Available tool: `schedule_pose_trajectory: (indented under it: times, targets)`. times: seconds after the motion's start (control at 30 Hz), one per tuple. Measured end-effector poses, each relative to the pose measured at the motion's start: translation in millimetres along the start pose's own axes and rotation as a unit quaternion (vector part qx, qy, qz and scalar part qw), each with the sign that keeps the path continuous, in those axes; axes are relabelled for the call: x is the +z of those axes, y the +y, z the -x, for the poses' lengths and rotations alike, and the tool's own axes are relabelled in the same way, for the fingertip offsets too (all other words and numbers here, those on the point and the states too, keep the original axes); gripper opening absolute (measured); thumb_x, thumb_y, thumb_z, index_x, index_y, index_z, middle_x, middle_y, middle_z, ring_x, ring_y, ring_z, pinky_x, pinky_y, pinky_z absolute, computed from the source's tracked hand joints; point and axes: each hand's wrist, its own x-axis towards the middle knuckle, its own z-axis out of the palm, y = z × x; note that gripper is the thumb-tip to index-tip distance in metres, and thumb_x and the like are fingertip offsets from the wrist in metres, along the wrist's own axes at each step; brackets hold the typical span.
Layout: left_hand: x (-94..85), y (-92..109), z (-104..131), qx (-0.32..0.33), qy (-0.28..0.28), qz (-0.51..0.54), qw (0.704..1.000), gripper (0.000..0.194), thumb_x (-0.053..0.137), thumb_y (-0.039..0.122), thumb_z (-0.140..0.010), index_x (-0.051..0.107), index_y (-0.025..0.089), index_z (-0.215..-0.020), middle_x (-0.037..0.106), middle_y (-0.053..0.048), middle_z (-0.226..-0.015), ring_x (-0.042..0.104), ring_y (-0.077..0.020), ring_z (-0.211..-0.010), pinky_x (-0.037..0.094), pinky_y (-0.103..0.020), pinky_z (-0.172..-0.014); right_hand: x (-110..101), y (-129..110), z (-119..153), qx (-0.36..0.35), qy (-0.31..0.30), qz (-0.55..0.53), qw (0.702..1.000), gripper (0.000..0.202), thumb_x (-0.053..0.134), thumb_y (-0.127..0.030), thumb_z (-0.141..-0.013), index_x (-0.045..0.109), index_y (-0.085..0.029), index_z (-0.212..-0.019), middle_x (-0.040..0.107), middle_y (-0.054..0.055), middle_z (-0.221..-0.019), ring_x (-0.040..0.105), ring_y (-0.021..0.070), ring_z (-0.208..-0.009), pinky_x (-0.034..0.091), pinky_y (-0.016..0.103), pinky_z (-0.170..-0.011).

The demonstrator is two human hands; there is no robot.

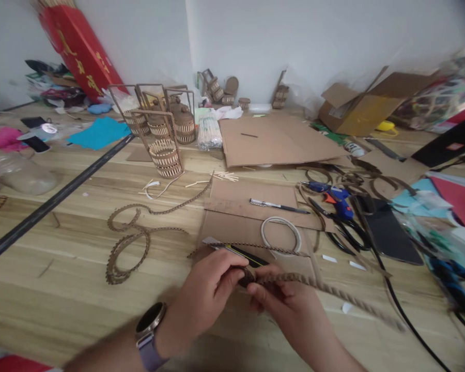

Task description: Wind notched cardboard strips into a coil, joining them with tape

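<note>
My left hand [213,281], with a watch on its wrist, pinches a small dark brown coil between thumb and fingers. My right hand [294,305] grips a brown corrugated cardboard strip [341,293] close to that coil, and the strip's free end trails off to the right. The fingers partly hide where strip and coil meet. Just behind my hands, a utility knife [248,256] and a thin corrugated strip [263,247] lie on a cardboard sheet [217,223]. A pale ring-shaped roll [281,235] rests there too, and a pen [279,205] lies farther back.
Loose corrugated strips [127,256] curl on the table at left. Small handled baskets [166,157] stand behind them. To the right are black scissors [343,232], a blue glue gun [339,199], a dark phone [391,230] and a black cable [401,305]. An opened box [366,108] stands at the back.
</note>
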Motion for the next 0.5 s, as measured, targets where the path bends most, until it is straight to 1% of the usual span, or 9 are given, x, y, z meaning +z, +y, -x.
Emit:
schedule_pose_trajectory:
  times: [0.07,0.13,0.23,0.3,0.4,0.5]
  targets:
    - [3.5,1.8,2.3,-0.003,0.003,-0.007,1.0,0.021,0.045,0.014,-0.096,0.062,0.021,-0.105,0.07,-0.005,-0.099,0.065,-0.0177,-0.093,0.05,-0.028,-0.083,4.9,3.4,2.3,0.024,0.009,-0.034,0.999,0.02,0.071,-0.042,-0.069,0.071,-0.022,-0.072,0.06,-0.002,-0.053,0.057,0.0152,-0.051,0.045,0.025,-0.049]
    - [4.6,4.1,4.9,0.003,-0.009,-0.007,1.0,0.028,0.042,0.01,-0.094,0.061,0.022,-0.111,0.069,-0.006,-0.107,0.065,-0.0183,-0.099,0.051,-0.029,-0.088,7.0,7.7,4.2,0.032,0.016,-0.05,0.998,0.021,0.076,-0.041,-0.065,0.068,-0.022,-0.067,0.06,-0.002,-0.052,0.056,0.0148,-0.051,0.045,0.025,-0.05]
    - [2.7,7.5,7.8,0.024,-0.042,0.001,0.999,0.047,0.044,0.002,-0.085,0.054,0.023,-0.126,0.063,-0.008,-0.125,0.06,-0.0201,-0.114,0.048,-0.031,-0.098,4.9,13.9,5.6,0.02,0.035,-0.031,0.999,0.024,0.081,-0.041,-0.063,0.067,-0.021,-0.066,0.06,-0.003,-0.055,0.053,0.0142,-0.053,0.043,0.024,-0.05]
    - [0.7,9.1,8.5,0.034,-0.06,0.005,0.998,0.055,0.05,0.001,-0.081,0.051,0.024,-0.13,0.056,-0.009,-0.134,0.055,-0.0214,-0.121,0.048,-0.031,-0.099,1.9,16.4,5.0,0.01,0.051,0.005,0.999,0.027,0.084,-0.042,-0.062,0.066,-0.021,-0.066,0.059,-0.004,-0.056,0.051,0.0136,-0.055,0.04,0.023,-0.051]
    - [-1.3,10.2,8.1,0.03,-0.079,0.008,0.996,0.05,0.059,0.004,-0.081,0.055,0.025,-0.127,0.054,-0.009,-0.129,0.055,-0.021,-0.117,0.051,-0.029,-0.095,-1.6,18.4,2.7,0.001,0.048,0.037,0.998,0.037,0.087,-0.046,-0.056,0.063,-0.02,-0.066,0.055,-0.005,-0.057,0.045,0.0123,-0.056,0.035,0.023,-0.05]
    - [-1.9,10.1,8.2,0.029,-0.085,0.009,0.996,0.053,0.059,0.0,-0.08,0.057,0.028,-0.124,0.055,-0.006,-0.121,0.057,-0.018,-0.11,0.051,-0.026,-0.092,-3.0,18.5,0.9,-0.006,0.006,0.009,1.0,0.047,0.086,-0.056,-0.052,0.059,-0.02,-0.066,0.05,-0.005,-0.059,0.039,0.0112,-0.056,0.03,0.022,-0.048]
